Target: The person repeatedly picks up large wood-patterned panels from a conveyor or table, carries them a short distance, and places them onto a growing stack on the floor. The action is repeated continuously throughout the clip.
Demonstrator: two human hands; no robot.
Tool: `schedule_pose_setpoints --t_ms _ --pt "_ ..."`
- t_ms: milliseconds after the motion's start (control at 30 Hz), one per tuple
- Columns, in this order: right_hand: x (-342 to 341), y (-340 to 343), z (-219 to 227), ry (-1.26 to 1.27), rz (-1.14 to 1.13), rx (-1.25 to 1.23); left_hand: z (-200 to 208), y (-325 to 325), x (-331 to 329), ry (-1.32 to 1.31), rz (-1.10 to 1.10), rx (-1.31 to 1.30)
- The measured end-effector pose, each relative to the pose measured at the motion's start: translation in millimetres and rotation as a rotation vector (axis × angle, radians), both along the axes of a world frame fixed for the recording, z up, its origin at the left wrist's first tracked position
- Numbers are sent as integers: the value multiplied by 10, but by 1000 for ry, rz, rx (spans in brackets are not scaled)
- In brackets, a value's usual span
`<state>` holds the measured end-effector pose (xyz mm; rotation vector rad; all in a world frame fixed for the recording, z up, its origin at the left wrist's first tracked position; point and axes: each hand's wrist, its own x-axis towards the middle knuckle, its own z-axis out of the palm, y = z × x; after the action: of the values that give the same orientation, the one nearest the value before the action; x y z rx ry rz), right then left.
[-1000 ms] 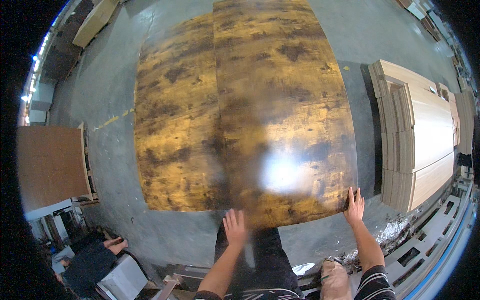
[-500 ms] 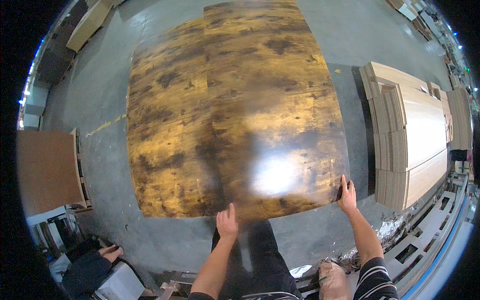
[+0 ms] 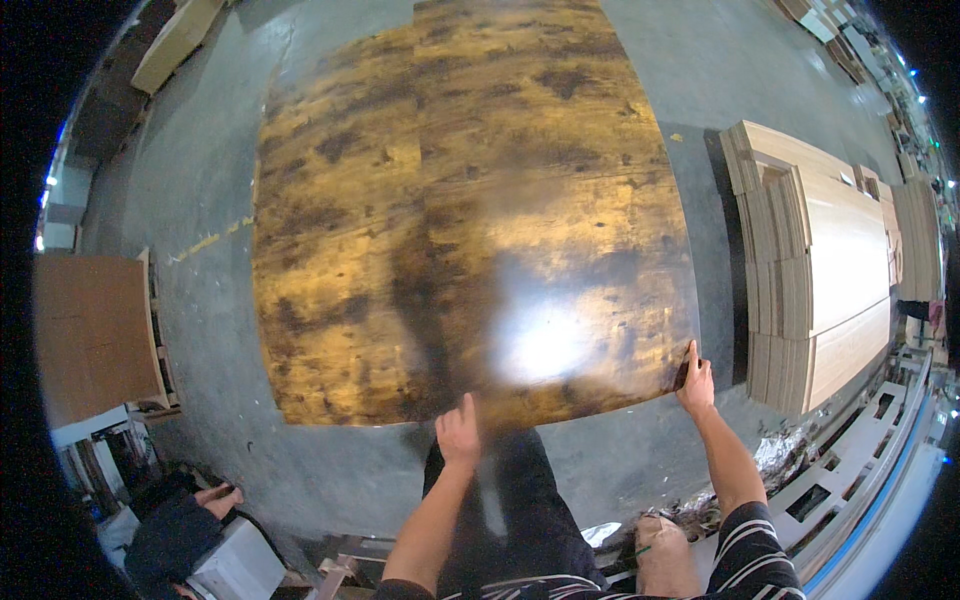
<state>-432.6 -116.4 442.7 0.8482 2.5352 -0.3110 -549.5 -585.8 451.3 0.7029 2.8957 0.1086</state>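
Observation:
Two glossy wood-grain boards in mottled yellow-brown lie side by side in front of me. The right-hand board (image 3: 560,210) reaches farther away and meets or overlaps the left-hand board (image 3: 335,220) along a straight seam. At the near edge, close to that seam, my left hand (image 3: 458,437) grips the right-hand board, index finger stretched over its top. My right hand (image 3: 697,383) holds the same board at its near right corner, with a finger along the side edge. The undersides of both boards, and my fingers beneath, are hidden.
Pale cut panels stand in a stack (image 3: 820,250) on the right. A brown board pile (image 3: 95,330) sits at the left. Another person (image 3: 185,540) is at the lower left beside a white box (image 3: 238,568). A slotted metal frame (image 3: 850,465) runs along the lower right.
Both hands and the near edges of the boards sit slightly farther up the picture. The right hand and its corner have shifted a little to the right. Both hands keep their grip.

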Motion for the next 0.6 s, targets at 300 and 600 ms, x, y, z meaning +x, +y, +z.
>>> schedule_pose_setpoints --t_ms 300,600 --pt "380 -932 171 -97 -163 118 793 -104 -34 -456 36 -67" --pt "1374 -2984 838 -122 -65 -461 1178 -1268 459 -977 -197 -153"
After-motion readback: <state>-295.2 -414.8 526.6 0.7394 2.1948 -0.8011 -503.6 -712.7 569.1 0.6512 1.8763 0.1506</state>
